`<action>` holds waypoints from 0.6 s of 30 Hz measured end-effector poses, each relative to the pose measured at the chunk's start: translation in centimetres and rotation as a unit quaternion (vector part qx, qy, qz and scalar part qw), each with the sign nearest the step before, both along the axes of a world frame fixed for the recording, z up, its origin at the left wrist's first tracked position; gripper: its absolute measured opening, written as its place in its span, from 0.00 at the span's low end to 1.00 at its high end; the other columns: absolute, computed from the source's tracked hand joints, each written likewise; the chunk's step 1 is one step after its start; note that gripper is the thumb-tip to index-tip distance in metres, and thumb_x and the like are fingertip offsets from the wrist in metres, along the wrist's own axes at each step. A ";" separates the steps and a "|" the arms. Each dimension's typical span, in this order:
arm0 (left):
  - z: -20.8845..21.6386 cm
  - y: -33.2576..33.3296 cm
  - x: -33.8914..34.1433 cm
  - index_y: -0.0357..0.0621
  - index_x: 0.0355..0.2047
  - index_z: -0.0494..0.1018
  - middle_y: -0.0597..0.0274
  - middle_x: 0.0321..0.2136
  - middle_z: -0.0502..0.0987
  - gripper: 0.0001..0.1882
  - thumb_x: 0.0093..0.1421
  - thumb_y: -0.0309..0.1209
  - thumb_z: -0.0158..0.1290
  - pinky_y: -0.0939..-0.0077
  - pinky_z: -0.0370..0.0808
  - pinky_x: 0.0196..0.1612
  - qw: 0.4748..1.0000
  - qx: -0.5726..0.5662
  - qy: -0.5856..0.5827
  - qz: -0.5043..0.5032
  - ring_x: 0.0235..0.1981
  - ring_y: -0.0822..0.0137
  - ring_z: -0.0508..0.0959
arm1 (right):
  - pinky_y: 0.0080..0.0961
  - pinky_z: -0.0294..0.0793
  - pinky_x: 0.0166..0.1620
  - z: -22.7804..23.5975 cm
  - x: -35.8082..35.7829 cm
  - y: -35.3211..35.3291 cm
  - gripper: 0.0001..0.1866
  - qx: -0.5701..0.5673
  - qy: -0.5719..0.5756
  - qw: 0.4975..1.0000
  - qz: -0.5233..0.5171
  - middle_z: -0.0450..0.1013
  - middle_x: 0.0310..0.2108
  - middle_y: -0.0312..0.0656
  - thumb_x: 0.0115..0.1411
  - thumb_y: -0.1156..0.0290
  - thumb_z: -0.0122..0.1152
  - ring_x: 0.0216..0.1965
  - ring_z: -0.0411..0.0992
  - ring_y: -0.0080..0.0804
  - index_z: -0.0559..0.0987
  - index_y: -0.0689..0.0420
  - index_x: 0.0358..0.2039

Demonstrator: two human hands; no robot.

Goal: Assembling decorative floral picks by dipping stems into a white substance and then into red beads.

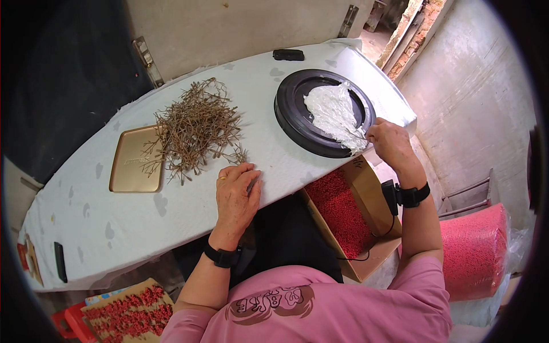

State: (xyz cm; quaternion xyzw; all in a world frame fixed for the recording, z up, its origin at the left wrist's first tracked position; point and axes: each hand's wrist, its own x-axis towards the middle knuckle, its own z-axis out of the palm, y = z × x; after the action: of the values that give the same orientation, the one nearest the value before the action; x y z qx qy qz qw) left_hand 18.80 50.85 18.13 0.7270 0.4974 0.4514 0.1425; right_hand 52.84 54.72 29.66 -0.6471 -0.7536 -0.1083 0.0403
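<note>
The right hand (390, 143) pinches the lower edge of a white sheet (334, 114) that looks like crumpled plastic film, fingers closed on it where it hangs over the rim of a black tray (286, 111). The tray is round and shallow, sits at the far right of the table (131, 223), and holds nothing but the sheet, which covers the middle and right of its floor.

The left hand (237, 197) lies palm down on the table near its front edge, fingers together and slightly curled; it seems to press something thin against the cloth, but I cannot tell what. Just beyond its fingertips is a pile of twigs (197, 128), thin, brown and tangled. The pile spreads from the table's middle onto the right side of a gold tray (128, 168), rectangular and shallow, whose left part is bare.

Below the table's right edge, under the right forearm, an open box (372, 188) of brown cardboard is filled with small red beads (340, 211). Further right stands a clear bag (474, 251) packed full of the same red beads. At the lower left, a flat card (123, 308) carries rows of red pieces.

A small black object (288, 55) rests at the table's far edge, and another dark one (60, 262) lies near its left front corner.
</note>
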 end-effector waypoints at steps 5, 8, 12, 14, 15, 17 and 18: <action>0.0 0.0 0.0 0.42 0.36 0.79 0.58 0.42 0.79 0.12 0.48 0.23 0.60 0.64 0.70 0.48 1.000 0.006 0.007 0.001 0.44 0.52 0.73 | 0.35 0.74 0.39 1.9 0.2 -1.2 0.04 0.032 0.026 0.999 -0.022 0.74 0.32 0.43 0.56 0.72 0.58 0.35 0.75 0.44 0.81 0.57 0.28; 0.0 0.0 0.0 0.42 0.35 0.79 0.58 0.42 0.79 0.12 0.49 0.23 0.60 0.64 0.70 0.48 1.000 0.009 0.010 0.001 0.44 0.52 0.73 | 0.35 0.74 0.38 1.7 0.4 -0.9 0.04 0.084 0.067 0.994 -0.014 0.74 0.32 0.43 0.57 0.72 0.59 0.34 0.75 0.44 0.81 0.57 0.29; 0.0 0.0 0.0 0.41 0.35 0.79 0.58 0.42 0.79 0.11 0.49 0.23 0.60 0.64 0.70 0.48 1.000 0.006 0.012 0.003 0.44 0.53 0.73 | 0.35 0.74 0.37 0.0 0.3 0.8 0.04 0.151 0.104 0.983 0.011 0.73 0.31 0.43 0.57 0.73 0.58 0.33 0.75 0.44 0.81 0.56 0.30; 0.0 0.0 0.0 0.41 0.35 0.79 0.58 0.42 0.79 0.11 0.49 0.23 0.60 0.64 0.70 0.47 1.000 0.001 0.010 0.005 0.44 0.53 0.73 | 0.35 0.74 0.37 -1.1 -0.1 1.6 0.04 0.154 0.072 0.985 0.013 0.73 0.31 0.43 0.57 0.72 0.58 0.33 0.75 0.44 0.80 0.56 0.31; 0.0 0.1 0.0 0.41 0.35 0.79 0.58 0.42 0.79 0.11 0.49 0.23 0.60 0.64 0.70 0.47 1.000 0.000 0.010 0.007 0.44 0.53 0.73 | 0.35 0.74 0.37 -1.4 -0.1 1.7 0.04 0.153 0.072 0.986 0.015 0.73 0.31 0.43 0.57 0.72 0.58 0.33 0.75 0.44 0.80 0.56 0.31; 0.0 0.1 0.0 0.41 0.35 0.79 0.59 0.42 0.79 0.11 0.49 0.23 0.59 0.64 0.70 0.47 1.000 0.008 0.008 0.002 0.44 0.53 0.73 | 0.35 0.74 0.37 -1.8 -0.2 2.0 0.05 0.127 0.005 0.992 0.012 0.73 0.31 0.43 0.57 0.72 0.57 0.34 0.75 0.44 0.80 0.56 0.30; 0.0 0.1 0.0 0.41 0.35 0.79 0.59 0.42 0.79 0.11 0.49 0.23 0.59 0.65 0.70 0.47 1.000 0.012 0.008 -0.001 0.44 0.54 0.73 | 0.35 0.74 0.38 -1.9 -0.3 2.2 0.05 0.114 -0.028 0.993 0.010 0.73 0.31 0.44 0.58 0.72 0.56 0.34 0.75 0.44 0.80 0.56 0.29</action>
State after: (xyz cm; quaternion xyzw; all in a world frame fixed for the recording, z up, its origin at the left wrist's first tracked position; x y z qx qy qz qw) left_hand 18.80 50.92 18.15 0.7325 0.4923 0.4518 0.1305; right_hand 52.51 56.87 27.76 -0.6271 -0.7437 -0.2116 0.0938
